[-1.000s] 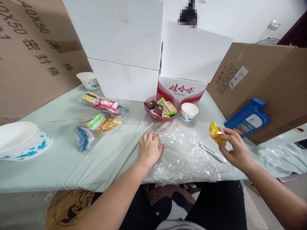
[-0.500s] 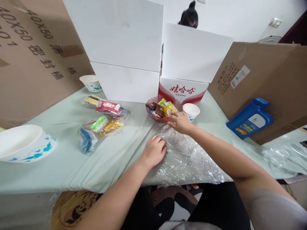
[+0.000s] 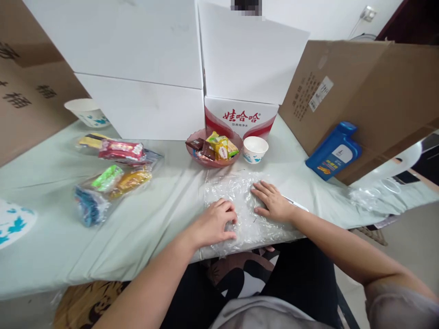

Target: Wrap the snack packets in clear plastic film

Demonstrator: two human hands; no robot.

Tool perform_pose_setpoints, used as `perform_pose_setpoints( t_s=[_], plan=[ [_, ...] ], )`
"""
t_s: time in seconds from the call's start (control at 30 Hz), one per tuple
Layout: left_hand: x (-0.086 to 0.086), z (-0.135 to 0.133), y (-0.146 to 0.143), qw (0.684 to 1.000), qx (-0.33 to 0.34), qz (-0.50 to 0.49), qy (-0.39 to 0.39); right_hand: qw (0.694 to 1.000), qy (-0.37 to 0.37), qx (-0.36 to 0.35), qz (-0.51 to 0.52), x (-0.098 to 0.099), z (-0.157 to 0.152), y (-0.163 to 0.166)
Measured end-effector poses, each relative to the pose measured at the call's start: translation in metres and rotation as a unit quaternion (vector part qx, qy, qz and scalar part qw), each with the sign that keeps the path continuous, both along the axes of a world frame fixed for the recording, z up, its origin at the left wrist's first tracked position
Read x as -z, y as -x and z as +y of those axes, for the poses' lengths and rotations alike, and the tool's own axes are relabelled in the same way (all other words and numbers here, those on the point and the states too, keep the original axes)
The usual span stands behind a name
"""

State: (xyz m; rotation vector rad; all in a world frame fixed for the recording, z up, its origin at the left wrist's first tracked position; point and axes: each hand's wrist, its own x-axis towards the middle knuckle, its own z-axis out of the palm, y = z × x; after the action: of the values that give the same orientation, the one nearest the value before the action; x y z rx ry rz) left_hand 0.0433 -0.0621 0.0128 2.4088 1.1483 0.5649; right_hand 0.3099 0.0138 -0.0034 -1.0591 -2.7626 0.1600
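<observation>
Just below the frame's centre, the left hand (image 3: 215,223), fingers loosely curled with the thumb apart, and the right hand (image 3: 274,202), fingers spread, rest on crinkled clear plastic (image 3: 253,232), seemingly steadying it, the pink bowl (image 3: 200,157) perhaps kept within reach above

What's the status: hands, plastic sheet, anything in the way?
Right hand spread on plastic sheet. Left hand loosely curled over it. Sheet wrinkled. Slim tool partly hidden by right hand.
</observation>
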Motion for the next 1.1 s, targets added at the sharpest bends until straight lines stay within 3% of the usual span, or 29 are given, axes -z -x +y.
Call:
perform_pose_setpoints(
  t_s=[0.17,0.3,0.4,0.5,0.7,0.77,0.87,1.0,1.1],
  plan=[
    [0.0,0.002,0.004,0.999,-0.006,0.027,0.026,0.993,0.023,0.079,-0.079,-0.006,0.033,0.0],
    [-0.003,0.003,0.008,0.999,-0.002,0.031,0.039,0.989,-0.019,0.139,-0.034,-0.016,0.051,-0.027],
    [-0.004,0.003,0.009,0.998,0.002,0.035,0.042,0.99,-0.072,0.112,0.045,-0.015,0.042,-0.059],
    [-0.004,0.003,0.008,0.998,0.003,0.043,0.05,0.991,-0.081,0.09,0.061,-0.008,0.026,-0.091],
    [-0.004,0.002,0.007,0.997,0.002,0.057,0.052,0.951,-0.155,0.268,0.025,-0.005,0.02,-0.136],
    [-0.004,0.002,0.007,0.997,0.004,0.053,0.049,0.94,-0.178,0.288,0.043,-0.011,0.012,-0.137],
    [-0.009,0.001,0.007,0.999,0.006,0.026,0.029,0.963,-0.148,0.198,0.108,-0.021,-0.017,-0.12],
    [-0.022,-0.008,0.008,0.994,0.068,0.009,0.08,0.995,-0.011,-0.051,0.081,-0.021,-0.067,-0.091],
    [-0.026,-0.019,0.006,0.979,0.118,0.069,0.15,0.994,0.032,-0.088,0.056,-0.016,-0.088,-0.083]
  ],
)
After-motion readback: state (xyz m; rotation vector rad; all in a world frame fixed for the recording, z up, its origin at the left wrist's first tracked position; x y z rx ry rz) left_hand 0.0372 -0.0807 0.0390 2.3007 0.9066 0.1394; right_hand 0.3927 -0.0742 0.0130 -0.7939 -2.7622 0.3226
